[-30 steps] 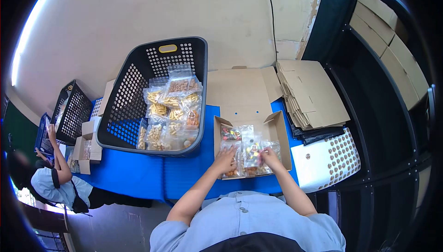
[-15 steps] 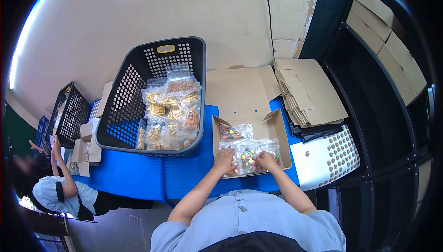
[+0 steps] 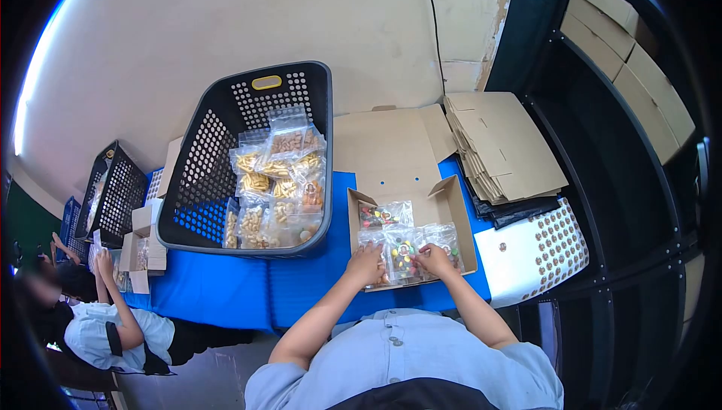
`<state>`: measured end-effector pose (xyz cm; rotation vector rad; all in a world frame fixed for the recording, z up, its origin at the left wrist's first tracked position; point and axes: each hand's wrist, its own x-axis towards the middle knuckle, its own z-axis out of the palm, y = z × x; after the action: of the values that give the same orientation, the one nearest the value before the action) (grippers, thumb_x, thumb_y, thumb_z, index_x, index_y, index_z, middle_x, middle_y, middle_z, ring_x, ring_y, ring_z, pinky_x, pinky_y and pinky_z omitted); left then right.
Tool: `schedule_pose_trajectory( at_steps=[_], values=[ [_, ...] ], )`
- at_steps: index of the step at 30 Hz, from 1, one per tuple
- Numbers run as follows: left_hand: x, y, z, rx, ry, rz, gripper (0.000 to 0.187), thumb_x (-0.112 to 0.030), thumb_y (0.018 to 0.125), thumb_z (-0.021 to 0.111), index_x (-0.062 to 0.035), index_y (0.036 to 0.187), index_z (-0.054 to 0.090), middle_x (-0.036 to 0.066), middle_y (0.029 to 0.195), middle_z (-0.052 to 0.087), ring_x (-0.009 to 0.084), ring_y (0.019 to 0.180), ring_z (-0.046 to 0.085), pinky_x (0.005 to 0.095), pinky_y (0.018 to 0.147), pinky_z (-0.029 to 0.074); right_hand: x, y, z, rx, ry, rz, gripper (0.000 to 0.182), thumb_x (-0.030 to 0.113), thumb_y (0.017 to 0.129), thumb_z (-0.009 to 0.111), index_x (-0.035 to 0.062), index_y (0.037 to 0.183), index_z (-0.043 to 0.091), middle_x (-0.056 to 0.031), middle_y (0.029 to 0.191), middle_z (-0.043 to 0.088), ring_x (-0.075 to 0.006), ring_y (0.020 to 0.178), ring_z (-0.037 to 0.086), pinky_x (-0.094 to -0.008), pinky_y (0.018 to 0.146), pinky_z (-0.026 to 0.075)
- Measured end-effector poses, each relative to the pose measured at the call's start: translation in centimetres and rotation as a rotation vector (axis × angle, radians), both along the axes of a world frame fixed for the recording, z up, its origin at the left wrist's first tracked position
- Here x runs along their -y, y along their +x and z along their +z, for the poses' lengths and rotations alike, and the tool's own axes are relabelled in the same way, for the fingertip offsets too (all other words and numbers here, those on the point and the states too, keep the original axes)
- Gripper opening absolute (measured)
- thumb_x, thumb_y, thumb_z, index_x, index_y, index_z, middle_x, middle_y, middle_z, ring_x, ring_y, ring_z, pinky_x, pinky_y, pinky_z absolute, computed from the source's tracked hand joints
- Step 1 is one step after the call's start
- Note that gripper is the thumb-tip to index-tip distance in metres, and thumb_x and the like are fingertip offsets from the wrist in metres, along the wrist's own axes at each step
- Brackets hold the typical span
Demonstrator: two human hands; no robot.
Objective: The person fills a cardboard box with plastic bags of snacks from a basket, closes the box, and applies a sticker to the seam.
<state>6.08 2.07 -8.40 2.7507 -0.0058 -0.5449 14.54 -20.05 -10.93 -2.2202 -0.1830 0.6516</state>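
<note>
An open cardboard box [image 3: 468, 243] stands in front of me with clear zip bags inside it. My left hand [image 3: 365, 265] lies over the bags at the box's left side, fingers stretched out and partly covering a bag with orange contents. My right hand [image 3: 434, 260] pinches the right edge of a clear bag of colourful candies [image 3: 402, 258] in the middle. Behind it lies another bag of dark and coloured candies [image 3: 383, 215]. A further clear bag [image 3: 442, 237] at the right is partly hidden by my right hand.
A large black basket [image 3: 171, 218] with several snack bags [image 3: 282, 177] stands to the left. Flattened cartons [image 3: 508, 147] are stacked at the right, beside a sticker sheet [image 3: 538, 256]. A co-worker [image 3: 113, 327] handles a small bag at the far left, near another basket [image 3: 120, 192].
My hands stay on the bags with only slight shifts. The co-worker at the left has moved a little to the right and lowered a hand.
</note>
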Motion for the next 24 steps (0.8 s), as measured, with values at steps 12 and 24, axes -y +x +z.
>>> schedule_pose_trajectory(
  at_steps=[12, 24],
  values=[
    [0.6, -0.6, -2.1, -0.083, -0.174, 0.151, 0.075, -0.037, 0.085, 0.063, 0.0026, 0.14, 0.031, 0.03, 0.142, 0.033, 0.0421, 0.124, 0.045, 0.0424, 0.102, 0.041, 2.0, 2.1, -3.0, 0.134, 0.3, -0.159, 0.017, 0.011, 0.083, 0.068, -0.0024, 0.093, 0.068, -0.0032, 0.071, 0.063, -0.0092, 0.062, 0.054, -0.0256, 0.056, 0.043],
    [1.1, -0.7, -3.5, -0.13, -0.089, 0.051, 0.087, -0.044, 0.09, 0.052, 0.019, 0.138, 0.015, 0.037, 0.142, 0.027, 0.0452, 0.134, 0.03, 0.0382, 0.109, 0.032, 0.7, 0.3, -3.7, -0.115, 0.388, -0.205, 0.018, 0.009, 0.084, 0.067, -0.0011, 0.099, 0.066, -0.0039, 0.076, 0.064, -0.0091, 0.065, 0.057, -0.0244, 0.057, 0.047]
  ],
)
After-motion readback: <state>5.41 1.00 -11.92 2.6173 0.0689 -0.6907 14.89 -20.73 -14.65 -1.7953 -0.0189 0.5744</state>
